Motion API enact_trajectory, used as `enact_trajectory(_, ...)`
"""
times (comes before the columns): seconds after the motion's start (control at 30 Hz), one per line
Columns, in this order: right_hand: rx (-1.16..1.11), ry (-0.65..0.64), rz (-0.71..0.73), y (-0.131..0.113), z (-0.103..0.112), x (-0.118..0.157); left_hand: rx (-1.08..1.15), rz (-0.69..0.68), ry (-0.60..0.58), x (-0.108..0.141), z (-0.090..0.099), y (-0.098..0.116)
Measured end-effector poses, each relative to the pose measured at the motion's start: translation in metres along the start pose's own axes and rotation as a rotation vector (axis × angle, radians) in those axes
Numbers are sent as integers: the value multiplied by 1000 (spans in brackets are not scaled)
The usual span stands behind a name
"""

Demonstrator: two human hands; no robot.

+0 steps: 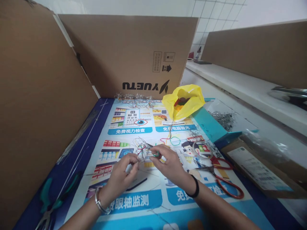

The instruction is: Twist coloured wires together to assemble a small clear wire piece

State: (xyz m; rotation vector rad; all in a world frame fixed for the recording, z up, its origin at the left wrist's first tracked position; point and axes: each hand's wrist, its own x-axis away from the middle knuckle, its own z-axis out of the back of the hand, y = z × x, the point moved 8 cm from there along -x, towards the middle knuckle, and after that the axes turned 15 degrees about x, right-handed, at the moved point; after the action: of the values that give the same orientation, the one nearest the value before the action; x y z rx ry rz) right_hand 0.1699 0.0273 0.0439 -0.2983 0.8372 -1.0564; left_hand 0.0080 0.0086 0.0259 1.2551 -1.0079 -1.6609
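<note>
Middle: the wire bundle (pixel 143 151) is between the left hand (pixel 123 169) and the right hand (pixel 168 161), over the sheet (pixel 134 222).
Left: the pliers (pixel 49 211) lie beside the sheet.
Right: the scissors (pixel 212 170) lie on the sheet; the tape ring (pixel 203 157) is just behind them.
Back: the bag (pixel 190 110) and a wire heap (pixel 136 99) are before the cardboard wall (pixel 120 54).

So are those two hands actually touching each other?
Apart. The head view shows a gap between the fingertips of the left hand and right hand, with tangled wires and printed sheet visible there.
</note>
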Motion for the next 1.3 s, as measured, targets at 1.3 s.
enact_trajectory(1.3,-649,-180,-466,31,-44,16,-173,-52,-58,4,-5,1)
